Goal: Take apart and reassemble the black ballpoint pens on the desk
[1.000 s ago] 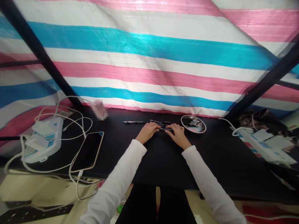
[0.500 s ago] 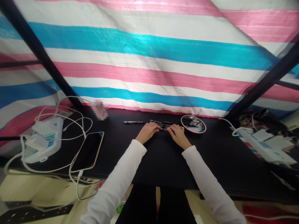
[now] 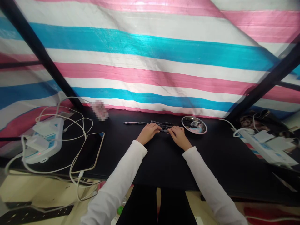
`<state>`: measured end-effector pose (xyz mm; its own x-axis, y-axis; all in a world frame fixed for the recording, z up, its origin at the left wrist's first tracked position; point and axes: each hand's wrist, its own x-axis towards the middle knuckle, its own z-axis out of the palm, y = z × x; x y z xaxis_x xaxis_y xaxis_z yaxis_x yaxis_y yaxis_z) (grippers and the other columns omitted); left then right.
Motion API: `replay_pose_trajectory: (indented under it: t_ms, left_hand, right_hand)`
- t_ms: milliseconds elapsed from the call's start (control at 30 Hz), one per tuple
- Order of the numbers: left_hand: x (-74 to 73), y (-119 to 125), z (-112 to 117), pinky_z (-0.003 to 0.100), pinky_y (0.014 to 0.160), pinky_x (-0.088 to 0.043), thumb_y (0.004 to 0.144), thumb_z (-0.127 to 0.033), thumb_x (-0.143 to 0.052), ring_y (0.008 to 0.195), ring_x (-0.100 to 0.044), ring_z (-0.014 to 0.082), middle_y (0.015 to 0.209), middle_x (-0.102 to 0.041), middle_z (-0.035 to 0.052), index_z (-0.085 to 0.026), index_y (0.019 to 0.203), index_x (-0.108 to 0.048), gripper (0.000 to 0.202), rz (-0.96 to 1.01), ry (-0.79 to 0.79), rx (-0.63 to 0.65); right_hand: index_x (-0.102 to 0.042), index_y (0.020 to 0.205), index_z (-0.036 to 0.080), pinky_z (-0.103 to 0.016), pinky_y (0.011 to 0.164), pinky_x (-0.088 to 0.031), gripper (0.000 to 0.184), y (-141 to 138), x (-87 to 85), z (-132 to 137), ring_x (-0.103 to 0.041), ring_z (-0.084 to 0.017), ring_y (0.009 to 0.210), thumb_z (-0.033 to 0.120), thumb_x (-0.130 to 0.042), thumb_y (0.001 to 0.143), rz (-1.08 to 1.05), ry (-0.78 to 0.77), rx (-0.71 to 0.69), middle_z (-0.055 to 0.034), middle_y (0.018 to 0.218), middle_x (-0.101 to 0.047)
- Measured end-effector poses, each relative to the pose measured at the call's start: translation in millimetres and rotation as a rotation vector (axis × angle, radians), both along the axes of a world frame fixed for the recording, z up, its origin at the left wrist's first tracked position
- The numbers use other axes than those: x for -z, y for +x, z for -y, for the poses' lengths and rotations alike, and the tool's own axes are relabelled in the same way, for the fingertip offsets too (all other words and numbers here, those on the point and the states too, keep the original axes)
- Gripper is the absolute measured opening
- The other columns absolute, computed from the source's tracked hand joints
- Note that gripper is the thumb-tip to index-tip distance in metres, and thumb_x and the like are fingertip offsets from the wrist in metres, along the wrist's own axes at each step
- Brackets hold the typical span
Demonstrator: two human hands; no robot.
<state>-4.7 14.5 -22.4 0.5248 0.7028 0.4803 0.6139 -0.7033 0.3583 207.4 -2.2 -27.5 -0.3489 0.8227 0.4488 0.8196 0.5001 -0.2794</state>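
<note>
My left hand (image 3: 148, 132) and my right hand (image 3: 179, 137) are close together on the black counter (image 3: 187, 162). They are over a little bunch of black pens (image 3: 161, 124). The pens lie flat, side by side, and my hands are right at them. My fingers (image 3: 156, 127) are together on each hand, and the tips of the two hands nearly meet. They touch the pens, but I cannot tell if they squeeze a pen or just rest on it. One more pen (image 3: 134, 122) lies alone by my left hand. Past my right hand is a round shiny dish (image 3: 203, 130) with dark pens (image 3: 192, 123) in it. My white sleeves (image 3: 119, 178) cover my arms. A black phone (image 3: 87, 153) lies on the left of the counter, with white wires (image 3: 92, 126) and a white power strip (image 3: 44, 140) beside it. Another white power strip (image 3: 264, 145) is on the right. A blurry pink thing (image 3: 99, 110) sits at the back, under a big striped sheet (image 3: 150, 47).
</note>
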Motion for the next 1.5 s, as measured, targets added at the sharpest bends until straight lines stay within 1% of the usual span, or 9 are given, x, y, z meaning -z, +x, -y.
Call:
replay_pose_trajectory:
  t_ms: [200, 800, 933, 1033, 1100, 1167, 1300, 1400, 1500]
  left_hand:
    - [0.5, -1.1, -0.6, 0.030, 0.080, -0.038, 0.090, -0.023, -0.048, 0.093, -0.054, 0.0160, 0.098, -0.062, 0.0020, -0.021, 0.097, -0.061, 0.015, 0.000, -0.006, -0.010]
    - [0.8, 1.2, 0.7, 0.030, 0.081, -0.038, 0.091, -0.026, -0.045, 0.092, -0.055, 0.0153, 0.095, -0.063, 0.0020, -0.021, 0.095, -0.061, 0.017, -0.004, 0.010, 0.012]
    - [-3.6, 3.1, 4.5, 0.034, 0.091, -0.035, 0.089, -0.032, -0.049, 0.101, -0.052, 0.0180, 0.101, -0.062, 0.0031, -0.024, 0.098, -0.062, 0.018, 0.124, 0.068, -0.115]
    - [-5.3, 4.8, 3.8, 0.038, 0.098, -0.031, 0.084, -0.036, -0.056, 0.114, -0.046, 0.0218, 0.119, -0.055, 0.0065, -0.025, 0.112, -0.055, 0.030, 0.377, 0.081, -0.291]
    - [-3.7, 5.9, 0.1, 0.038, 0.097, -0.036, 0.083, -0.038, -0.057, 0.111, -0.049, 0.0211, 0.125, -0.051, 0.0092, -0.023, 0.122, -0.046, 0.043, 0.618, -0.002, -0.330]
    - [-0.6, 7.3, -4.6, 0.036, 0.089, -0.043, 0.084, -0.040, -0.055, 0.097, -0.057, 0.0178, 0.118, -0.055, 0.0104, -0.020, 0.124, -0.043, 0.046, 0.854, -0.183, -0.253]
    - [3.8, 11.6, -9.2, 0.031, 0.080, -0.049, 0.084, -0.041, -0.055, 0.080, -0.062, 0.0133, 0.096, -0.065, 0.0080, -0.015, 0.112, -0.052, 0.039, 1.188, -0.582, -0.090]
    - [1.6, 13.7, -7.4, 0.027, 0.079, -0.050, 0.083, -0.037, -0.058, 0.080, -0.063, 0.0116, 0.095, -0.064, 0.0054, -0.016, 0.110, -0.054, 0.034, 1.397, -0.777, -0.061]
    - [-2.8, 12.6, -5.9, 0.020, 0.069, -0.051, 0.088, -0.030, -0.053, 0.066, -0.060, 0.0060, 0.078, -0.059, -0.0006, -0.017, 0.105, -0.055, 0.022, 1.618, -0.988, 0.006]
  right_hand:
    - [-0.058, 0.094, 0.021, -0.034, 0.078, -0.030, 0.018, -0.5, -3.1, 2.1, -0.055, -0.019, 0.084, 0.036, -0.052, 0.086, -0.063, 0.009, -0.023, -0.0035, 0.089, -0.063]
    - [-0.059, 0.082, 0.021, -0.035, 0.078, -0.031, 0.009, 0.0, -1.4, 0.6, -0.056, -0.018, 0.082, 0.027, -0.053, 0.084, -0.099, -0.014, -0.018, -0.0034, 0.083, -0.063]
    - [-0.061, 0.084, 0.021, -0.037, 0.079, -0.033, 0.015, -1.8, -3.9, 0.5, -0.056, -0.020, 0.081, 0.032, -0.051, 0.085, -0.191, -0.011, 0.013, -0.0045, 0.082, -0.064]
    - [-0.062, 0.082, 0.020, -0.037, 0.078, -0.036, 0.020, -4.9, -6.2, 1.3, -0.057, -0.020, 0.080, 0.037, -0.052, 0.084, -0.346, -0.037, 0.030, -0.0049, 0.082, -0.064]
    - [-0.063, 0.082, 0.020, -0.036, 0.076, -0.040, 0.024, -8.1, -6.7, 2.6, -0.058, -0.020, 0.078, 0.042, -0.054, 0.082, -0.474, -0.071, 0.024, -0.0051, 0.082, -0.065]
    - [-0.064, 0.081, 0.020, -0.035, 0.073, -0.042, 0.028, -12.1, -6.0, 4.3, -0.058, -0.020, 0.076, 0.047, -0.054, 0.081, -0.577, -0.131, 0.003, -0.0053, 0.082, -0.065]
    - [-0.063, 0.081, 0.019, -0.033, 0.070, -0.045, 0.035, -20.8, -2.2, 7.1, -0.058, -0.018, 0.071, 0.051, -0.052, 0.081, -0.704, -0.323, -0.054, -0.0050, 0.076, -0.065]
    - [-0.064, 0.082, 0.018, -0.031, 0.068, -0.046, 0.040, -25.7, 1.1, 7.5, -0.058, -0.016, 0.067, 0.054, -0.049, 0.081, -0.736, -0.461, -0.133, -0.0042, 0.074, -0.064]
    - [-0.065, 0.086, 0.018, -0.030, 0.065, -0.045, 0.049, -28.1, 4.0, 6.7, -0.056, -0.015, 0.065, 0.058, -0.037, 0.086, -0.746, -0.541, -0.209, -0.0042, 0.074, -0.063]
